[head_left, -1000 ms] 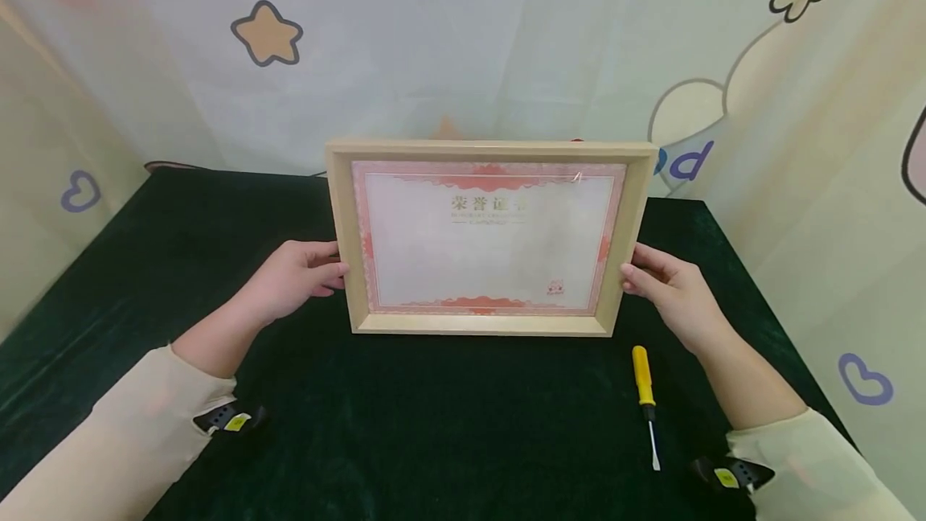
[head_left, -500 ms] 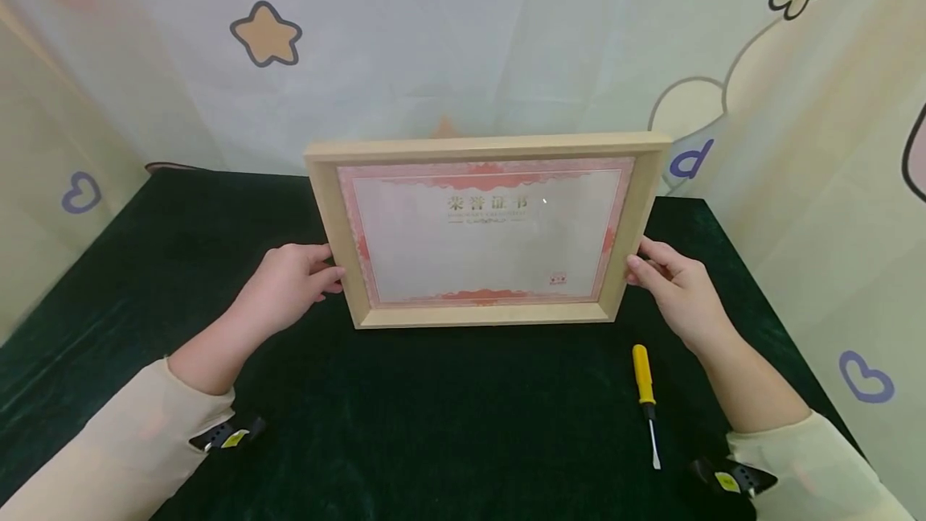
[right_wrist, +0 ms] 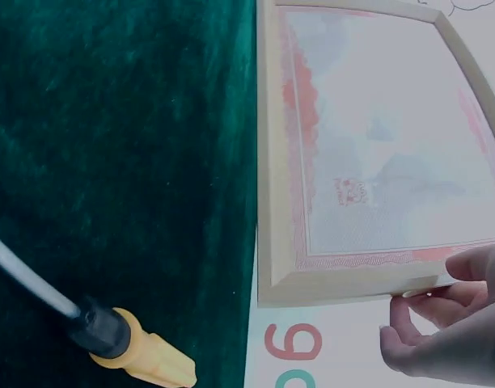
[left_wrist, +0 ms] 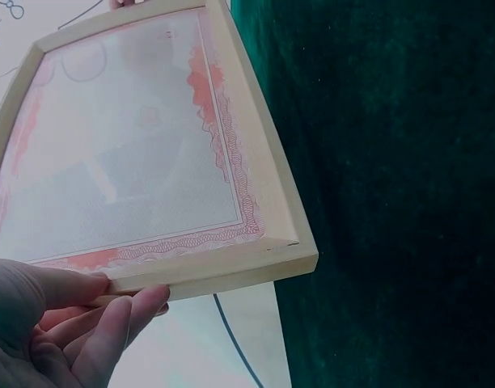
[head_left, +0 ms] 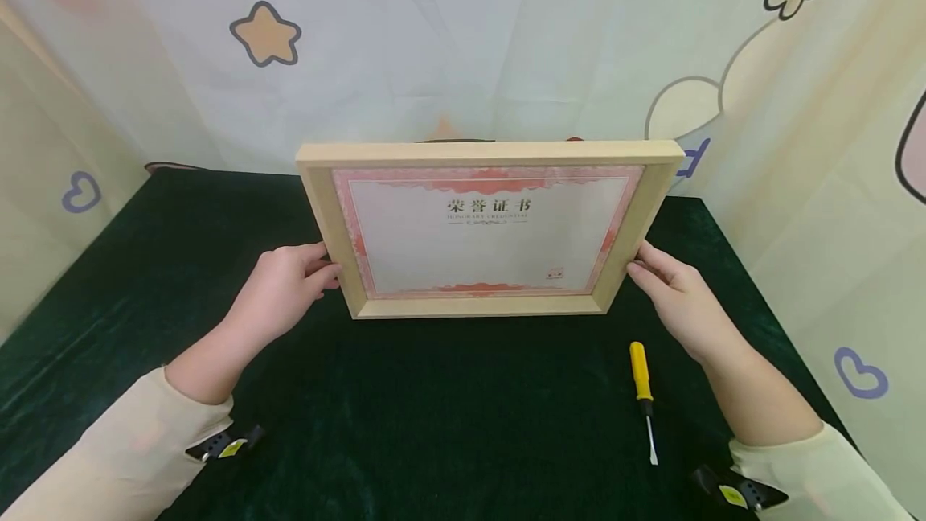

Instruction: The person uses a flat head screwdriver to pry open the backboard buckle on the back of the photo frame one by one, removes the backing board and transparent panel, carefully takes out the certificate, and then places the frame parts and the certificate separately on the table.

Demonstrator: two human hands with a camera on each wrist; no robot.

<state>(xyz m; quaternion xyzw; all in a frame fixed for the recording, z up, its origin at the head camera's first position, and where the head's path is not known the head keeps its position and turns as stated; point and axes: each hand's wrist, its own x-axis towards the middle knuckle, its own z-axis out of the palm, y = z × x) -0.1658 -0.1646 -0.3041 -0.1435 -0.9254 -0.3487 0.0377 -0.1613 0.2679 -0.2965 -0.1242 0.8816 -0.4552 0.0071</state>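
A pale wooden picture frame (head_left: 481,308) stands upright in the middle of the head view, its top edge leaning toward me. Inside it sits a white certificate (head_left: 477,248) with a pink and red border and Chinese lettering. My left hand (head_left: 285,284) pinches the left side of the frame between thumb and fingers. On the opposite side, my right hand (head_left: 673,288) grips the frame's right edge the same way. Both wrist views show thumbs on the front face and fingers behind or under the edge, partly hidden.
A screwdriver (head_left: 641,372) with a yellow handle lies on the dark green cloth (head_left: 448,416), near my right forearm. Behind the table hangs a light curtain (head_left: 463,38) printed with a star, a flower and hearts.
The picture frame's top has tipped toward me, and its bottom edge has shifted slightly up in the view. Both hands keep hold of its sides. The screwdriver still lies on the cloth.
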